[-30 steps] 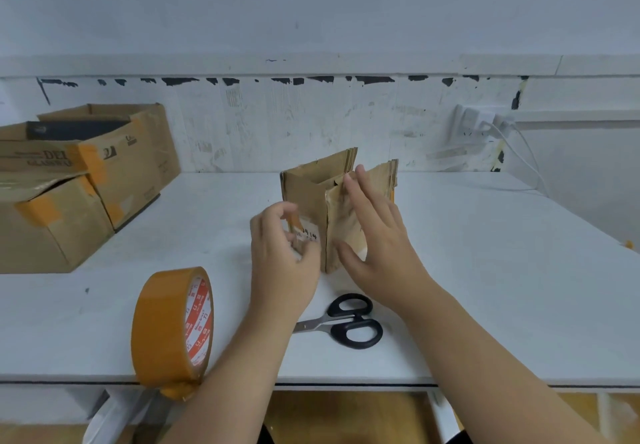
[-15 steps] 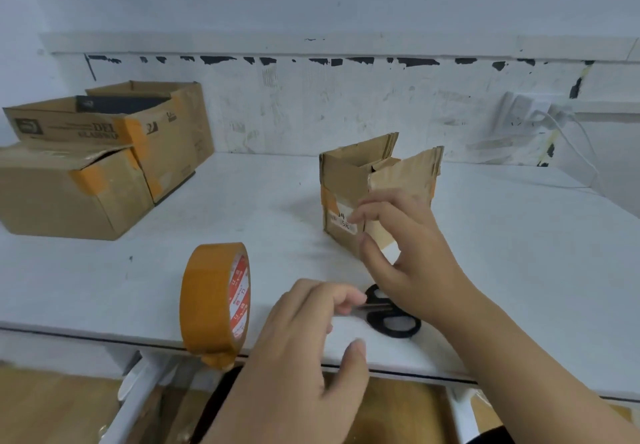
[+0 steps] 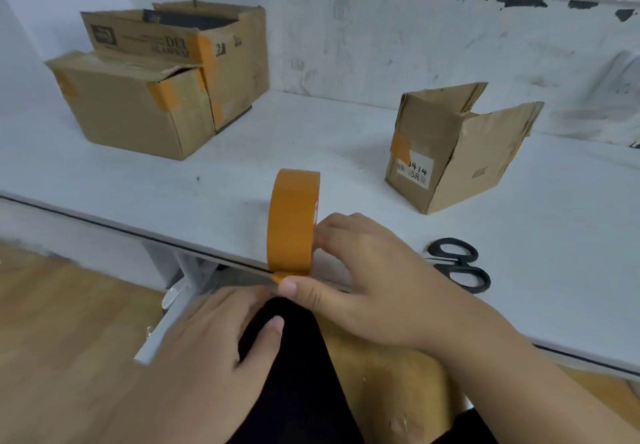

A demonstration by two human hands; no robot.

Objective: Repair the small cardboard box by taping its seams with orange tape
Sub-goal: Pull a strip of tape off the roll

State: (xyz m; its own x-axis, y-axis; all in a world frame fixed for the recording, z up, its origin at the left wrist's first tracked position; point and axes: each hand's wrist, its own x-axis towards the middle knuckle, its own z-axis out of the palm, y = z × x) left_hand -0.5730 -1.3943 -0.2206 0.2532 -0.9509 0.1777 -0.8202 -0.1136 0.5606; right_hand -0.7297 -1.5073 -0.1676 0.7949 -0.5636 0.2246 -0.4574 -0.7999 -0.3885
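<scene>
- The roll of orange tape (image 3: 293, 220) stands on edge at the counter's (image 3: 207, 180) near rim — the right hand (image 3: 374, 277) grips it, fingers (image 3: 337, 223) curled against its right face, thumb at the loose end below.
- The left hand (image 3: 214, 336) lies just below that thumb, fingers relaxed and holding nothing.
- The small cardboard box (image 3: 450, 152) sits beyond the right fingers, well apart — flaps open and creased, one orange patch and a white label on its left face.
- Black scissors (image 3: 457, 265) lie just right of the right hand.
</scene>
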